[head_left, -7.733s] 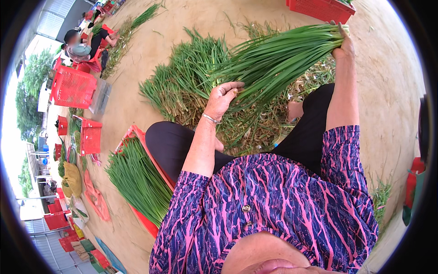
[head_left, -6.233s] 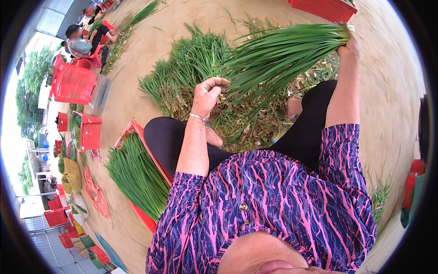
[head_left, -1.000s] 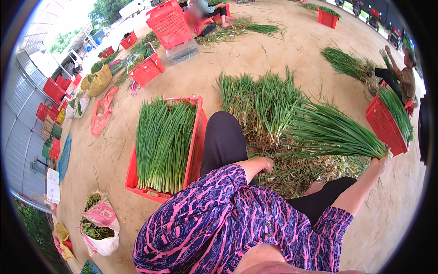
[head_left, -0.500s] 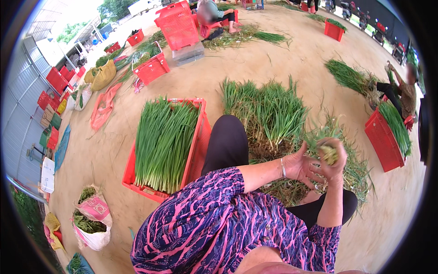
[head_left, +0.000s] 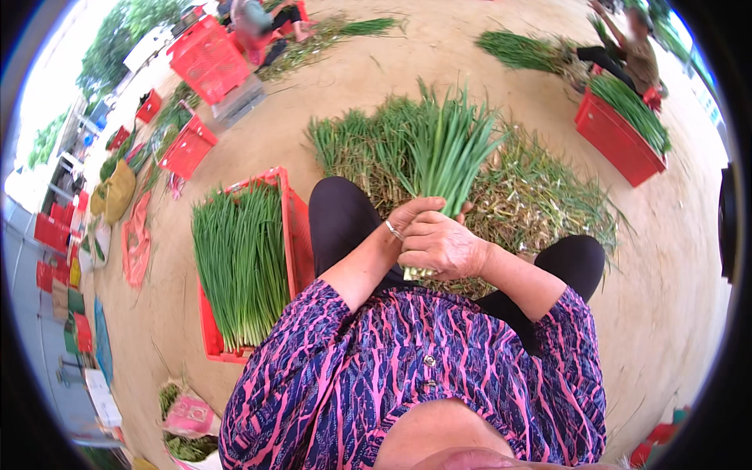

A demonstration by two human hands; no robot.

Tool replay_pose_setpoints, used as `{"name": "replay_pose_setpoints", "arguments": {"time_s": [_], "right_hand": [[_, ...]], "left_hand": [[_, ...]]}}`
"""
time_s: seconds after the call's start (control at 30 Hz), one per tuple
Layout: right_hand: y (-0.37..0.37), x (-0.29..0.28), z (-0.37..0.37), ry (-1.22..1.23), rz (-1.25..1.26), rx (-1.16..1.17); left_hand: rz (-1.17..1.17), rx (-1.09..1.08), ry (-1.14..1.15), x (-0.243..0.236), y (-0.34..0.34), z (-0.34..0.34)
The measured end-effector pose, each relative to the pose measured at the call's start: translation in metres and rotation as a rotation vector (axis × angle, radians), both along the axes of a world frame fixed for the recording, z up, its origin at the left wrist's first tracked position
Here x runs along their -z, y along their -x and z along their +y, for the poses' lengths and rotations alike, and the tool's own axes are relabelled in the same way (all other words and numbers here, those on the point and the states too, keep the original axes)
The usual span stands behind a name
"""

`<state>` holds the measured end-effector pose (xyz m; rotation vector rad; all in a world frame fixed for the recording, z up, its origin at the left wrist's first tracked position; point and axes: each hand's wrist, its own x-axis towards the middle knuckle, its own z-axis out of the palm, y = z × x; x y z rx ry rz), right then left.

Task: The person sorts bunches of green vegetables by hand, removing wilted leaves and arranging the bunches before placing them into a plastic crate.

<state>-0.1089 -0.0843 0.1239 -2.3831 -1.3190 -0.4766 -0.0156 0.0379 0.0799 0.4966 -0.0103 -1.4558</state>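
Note:
A bunch of green onions (head_left: pixel 450 157) stands in front of my body. Its green leaves fan upward and away, and its pale stem ends (head_left: pixel 421 273) poke out below my hands. My right hand (head_left: pixel 448 247) is wrapped round the stems from the front, fingers closed. Behind it and partly covered, my left hand (head_left: pixel 407 219) grips the same bunch, a silver bracelet at its wrist. Beyond my hands more untrimmed green onions (head_left: pixel 360 141) lie heaped on the ground. To my left a red plastic crate (head_left: pixel 296 235) holds neatly laid green onions (head_left: pixel 243 258), stems toward me.
Leaf scraps (head_left: pixel 540 204) litter the ground between and beyond my knees. At the far right a person (head_left: pixel 638 59) sits beside a red crate (head_left: pixel 615 133) of green onions. Another person (head_left: pixel 258 19) sits near stacked red crates (head_left: pixel 207 59). A sack (head_left: pixel 192 415) lies at the lower left.
My hands have come left and closer to my body. The bunch, held in my right hand with its ends toward me, now stands leaves-up. My left hand, open before, has closed on it.

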Motion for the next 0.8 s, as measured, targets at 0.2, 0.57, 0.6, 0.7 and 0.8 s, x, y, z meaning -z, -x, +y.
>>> {"name": "replay_pose_setpoints", "arguments": {"time_s": [0.2, 0.57, 0.6, 0.7, 0.8], "right_hand": [[0.007, -0.021, 0.013, -0.102, 0.028, 0.046], [-0.002, -0.035, -0.016, -1.09, 0.478, 0.435], [-0.004, -0.034, -0.014, -1.283, 0.596, 0.382], [-0.018, -0.027, -0.012, -1.573, 0.874, 0.282], [-0.028, -0.018, -0.002, -1.546, 1.01, 0.365]], "left_hand": [[-0.009, 0.113, 0.067, -0.003, -0.031, 0.022], [-0.818, 0.095, -0.361, -0.08, -0.063, 0.123], [-0.804, 0.096, -0.382, -0.077, -0.06, 0.128], [-0.769, 0.108, -0.432, -0.067, -0.051, 0.141], [-0.764, 0.134, -0.424, -0.059, -0.037, 0.141]]}}
